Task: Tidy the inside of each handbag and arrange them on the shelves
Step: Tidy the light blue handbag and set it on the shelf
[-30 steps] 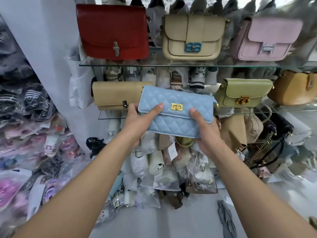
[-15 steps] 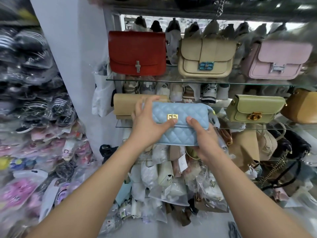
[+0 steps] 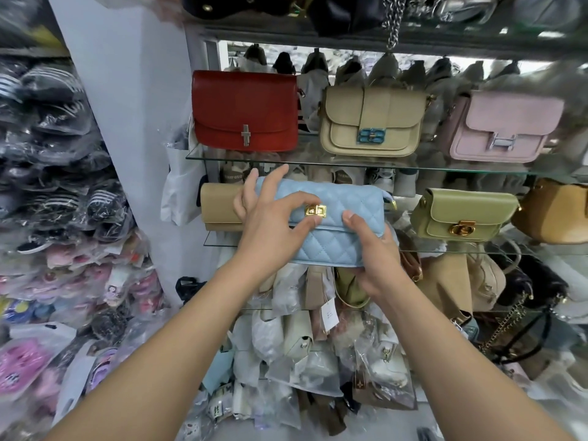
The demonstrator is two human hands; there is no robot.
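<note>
The head camera is the only view. I hold the blue bag up in both hands in front of the middle shelf, at the gap between the clutch and the green bag. Its left end covers the clutch's right end. Its base hangs below the shelf edge, so I judge it is not yet set down.

My left hand lies over the flap, fingers hooked over the top edge, thumb and forefinger closed around the gold clasp. My right hand cups the lower right corner from beneath, thumb pressed on the front. The flap lies down, but I cannot tell whether the clasp is locked.

On the upper shelf stand 3 bags: red, beige and pink.

I judge the blue bag to be light and soft. Its quilted skin looks padded, likely to dent under a hard thumb, and smooth enough to slide in a loose grip. The clasp is its 1 hard part, and I would not carry the weight by it. The best hold is 1 hand under the base and 1 on the top edge. The shelf is glass, so the bag should go down gently, base first, upright, apart from both neighbours.
</note>
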